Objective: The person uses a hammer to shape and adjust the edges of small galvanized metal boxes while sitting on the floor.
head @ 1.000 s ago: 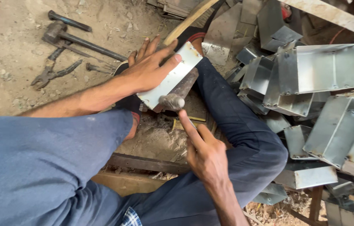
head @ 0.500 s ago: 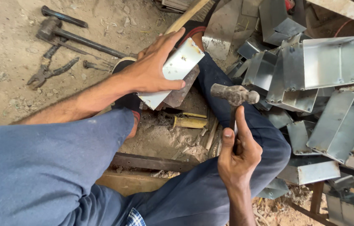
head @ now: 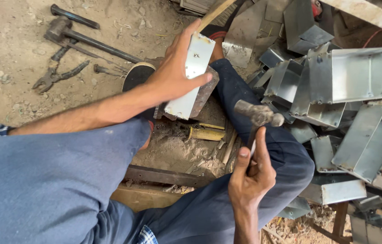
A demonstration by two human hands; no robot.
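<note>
Sheet-metal piece [head: 190,74], folded and pale grey, sits tilted on a dark block [head: 205,92] between the person's knees, centre of the head view.

Head view: left hand [head: 175,72] lies flat over the piece, fingers [head: 186,38] spread along its far edge, thumb wrapped round the near right side and touching the block. Right hand [head: 249,176] is nearer, just right of centre, fingers curled tight around the handle of a small hammer [head: 259,115]; thumb points up along the handle. Hammer head is raised, apart from the piece, to its right and slightly nearer.

Both legs in blue trousers frame the block. Dirt floor [head: 10,49] far left carries a larger hammer [head: 82,36], a pair of pliers [head: 53,77] and a dark rod [head: 73,16]. Right side holds a heap of finished metal boxes [head: 353,77], open and stacked at odd angles. Short yellowish stub [head: 207,133] lies on the debris near the block.
</note>
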